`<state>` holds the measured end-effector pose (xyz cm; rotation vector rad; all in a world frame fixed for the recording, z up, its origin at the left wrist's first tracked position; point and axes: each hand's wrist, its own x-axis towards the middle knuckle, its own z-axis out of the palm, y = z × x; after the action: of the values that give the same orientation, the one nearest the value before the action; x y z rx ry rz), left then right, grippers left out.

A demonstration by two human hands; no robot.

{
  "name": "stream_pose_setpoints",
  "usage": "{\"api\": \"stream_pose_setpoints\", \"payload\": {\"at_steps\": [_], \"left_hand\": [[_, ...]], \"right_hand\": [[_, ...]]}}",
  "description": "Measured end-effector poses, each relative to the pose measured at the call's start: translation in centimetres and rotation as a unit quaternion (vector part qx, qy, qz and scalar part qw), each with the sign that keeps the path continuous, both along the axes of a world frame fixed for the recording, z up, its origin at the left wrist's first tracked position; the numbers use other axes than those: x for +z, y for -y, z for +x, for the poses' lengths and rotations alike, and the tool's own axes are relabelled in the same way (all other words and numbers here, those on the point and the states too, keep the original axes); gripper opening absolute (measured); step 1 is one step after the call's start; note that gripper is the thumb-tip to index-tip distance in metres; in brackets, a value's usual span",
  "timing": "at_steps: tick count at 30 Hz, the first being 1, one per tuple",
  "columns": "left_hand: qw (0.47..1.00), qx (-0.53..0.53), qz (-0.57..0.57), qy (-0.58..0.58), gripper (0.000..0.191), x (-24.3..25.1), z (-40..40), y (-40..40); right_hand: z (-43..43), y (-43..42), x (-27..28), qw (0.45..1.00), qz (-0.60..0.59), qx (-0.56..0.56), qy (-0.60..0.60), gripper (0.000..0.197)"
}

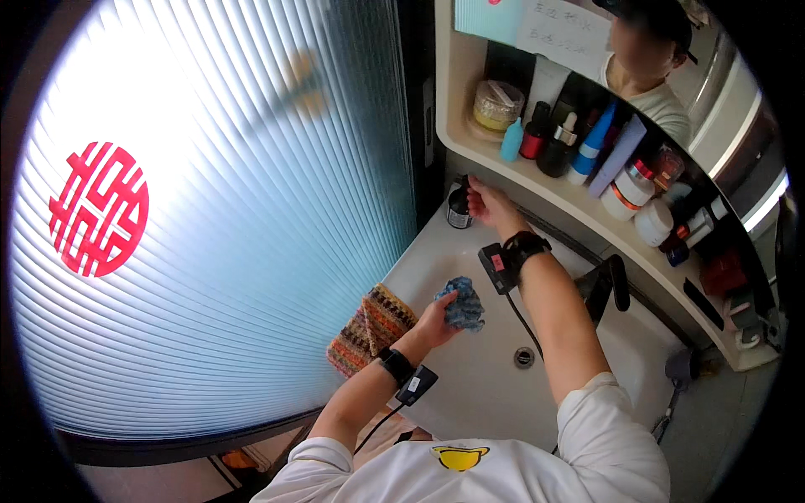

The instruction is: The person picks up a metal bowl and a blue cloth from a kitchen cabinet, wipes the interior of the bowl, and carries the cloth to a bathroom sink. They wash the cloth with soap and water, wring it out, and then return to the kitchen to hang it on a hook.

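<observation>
A crumpled blue cloth [464,304] is gripped in my left hand [440,320] over the left part of the white washbasin [478,390]. My right hand [489,202] reaches to the basin's back left corner, with its fingers curled beside the top of a dark bottle [460,210] that bears a label. The bottle stands upright on the rim; whether the fingers touch it, I cannot tell. A folded, multicoloured striped knitted cloth [371,327] lies over the basin's left edge. Each wrist wears a black strap with a small cabled box.
A ribbed glass panel [251,251] with a red round sticker rises on the left. Above the basin, a curved shelf [459,135] holds several cosmetic bottles and jars under a mirror [723,69] reflecting a person. A black faucet [607,286] stands at the back rim, near my right forearm.
</observation>
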<state>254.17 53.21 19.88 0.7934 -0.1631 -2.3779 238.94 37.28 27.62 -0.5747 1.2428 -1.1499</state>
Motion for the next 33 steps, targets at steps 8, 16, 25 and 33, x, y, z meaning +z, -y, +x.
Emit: {"api": "stream_pose_setpoints", "payload": {"at_steps": [8,16,25,33], "left_hand": [[0.998,-0.016,0.025,-0.058,0.042,1.2,-4.2,-3.0],[0.966,-0.223,0.131,-0.014,0.048,-5.3,-10.5,-9.0],[0.931,-0.322,-0.029,0.171,0.04,-6.0,-18.1,-14.8],[0.901,-0.391,-0.095,0.162,0.04,-8.3,-19.1,-12.3]], "right_hand": [[0.5,-19.2,-12.3,0.751,-0.277,0.087,-0.593,0.055],[-9.4,-31.9,-11.6,0.977,0.105,-0.145,-0.116,0.032],[-10.0,-36.0,-9.8,0.85,0.018,-0.154,-0.504,0.027],[-15.2,-36.9,-12.5,0.899,0.023,-0.144,-0.414,0.037]]}}
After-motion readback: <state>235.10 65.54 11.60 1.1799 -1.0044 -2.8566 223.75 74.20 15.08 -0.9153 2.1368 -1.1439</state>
